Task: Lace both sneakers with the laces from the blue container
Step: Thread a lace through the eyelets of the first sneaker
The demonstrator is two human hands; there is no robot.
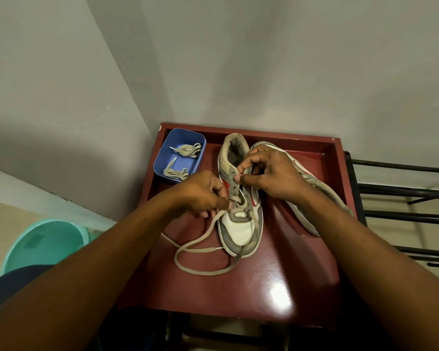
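**Two hands working one lace at a sneaker's eyelets**

Far to the left of the grip, a teal tub (42, 245) is standing on the floor. Just beyond and left of the left hand (200, 195), the blue container (181, 137) is sitting at the far left corner of the red table (264, 287), holding spare laces (188, 150) in two separate bundles. The left hand is pinching a grey lace (200, 249) between thumb and curled fingertips, right at the lower eyelets of the near sneaker (238, 230). From that pinch the lace is trailing toward the viewer and looping loosely on the table, one white tip lying beside the toe. The near sneaker is resting sole down, toe toward the viewer, between the two hands. The right hand (271, 173), just beyond and right of the pinch, is gripping the sneaker's right eyelet edge with curled thumb and forefinger. Beneath and right of that hand, the second sneaker (306, 220) is lying beside the first. Farther right, a black rack (403, 191) is standing next to the table.
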